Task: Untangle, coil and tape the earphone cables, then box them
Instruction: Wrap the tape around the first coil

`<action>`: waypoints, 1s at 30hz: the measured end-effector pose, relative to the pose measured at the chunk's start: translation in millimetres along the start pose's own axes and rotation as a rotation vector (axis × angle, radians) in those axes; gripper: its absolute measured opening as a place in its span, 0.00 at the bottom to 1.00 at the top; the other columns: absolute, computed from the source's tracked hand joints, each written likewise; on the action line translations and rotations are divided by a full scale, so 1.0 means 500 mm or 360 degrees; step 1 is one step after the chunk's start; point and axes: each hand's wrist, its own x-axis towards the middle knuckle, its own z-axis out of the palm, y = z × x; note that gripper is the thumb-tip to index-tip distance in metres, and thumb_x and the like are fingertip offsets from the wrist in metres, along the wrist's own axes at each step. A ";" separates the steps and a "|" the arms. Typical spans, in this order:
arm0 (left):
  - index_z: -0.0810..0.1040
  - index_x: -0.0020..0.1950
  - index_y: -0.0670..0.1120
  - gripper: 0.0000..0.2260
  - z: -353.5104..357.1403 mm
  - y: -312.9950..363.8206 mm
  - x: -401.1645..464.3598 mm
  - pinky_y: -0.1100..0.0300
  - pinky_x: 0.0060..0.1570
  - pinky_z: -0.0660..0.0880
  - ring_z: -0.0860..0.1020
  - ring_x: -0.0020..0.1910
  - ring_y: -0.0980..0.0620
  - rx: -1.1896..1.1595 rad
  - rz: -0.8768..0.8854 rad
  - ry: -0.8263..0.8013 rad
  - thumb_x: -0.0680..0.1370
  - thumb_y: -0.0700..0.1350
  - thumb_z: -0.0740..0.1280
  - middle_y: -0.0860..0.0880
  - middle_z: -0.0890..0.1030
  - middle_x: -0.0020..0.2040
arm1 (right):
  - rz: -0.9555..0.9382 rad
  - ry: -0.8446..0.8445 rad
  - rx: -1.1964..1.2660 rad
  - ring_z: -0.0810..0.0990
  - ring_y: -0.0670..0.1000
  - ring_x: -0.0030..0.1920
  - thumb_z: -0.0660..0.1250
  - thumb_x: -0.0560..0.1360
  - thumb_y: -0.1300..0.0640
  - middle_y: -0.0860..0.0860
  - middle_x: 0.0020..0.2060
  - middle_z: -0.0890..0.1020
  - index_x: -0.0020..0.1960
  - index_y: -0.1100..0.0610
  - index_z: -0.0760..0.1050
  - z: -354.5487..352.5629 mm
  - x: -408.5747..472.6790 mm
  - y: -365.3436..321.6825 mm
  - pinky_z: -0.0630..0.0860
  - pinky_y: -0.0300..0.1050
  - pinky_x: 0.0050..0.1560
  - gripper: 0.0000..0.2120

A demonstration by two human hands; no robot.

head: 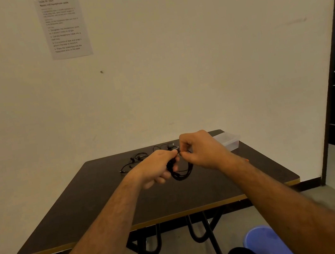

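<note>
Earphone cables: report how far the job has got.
Done: one black cable hangs coiled from the left hand. In hand: the right hand pinches at the coil's top; tape not discernible. Left: loose earphones lie uncoiled on the table; nothing discernible inside the clear box.

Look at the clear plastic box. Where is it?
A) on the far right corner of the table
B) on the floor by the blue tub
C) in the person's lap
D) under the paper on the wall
A: the clear box sits on the table's far right corner, just behind the right hand.
</note>
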 end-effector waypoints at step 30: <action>0.85 0.42 0.46 0.10 0.036 -0.029 0.029 0.58 0.34 0.67 0.69 0.29 0.53 0.0550 0.0239 0.0726 0.77 0.49 0.67 0.50 0.79 0.32 | 0.0186 -0.0064 0.0089 0.81 0.48 0.39 0.66 0.77 0.53 0.48 0.38 0.83 0.45 0.54 0.82 0.010 -0.013 0.017 0.80 0.51 0.44 0.07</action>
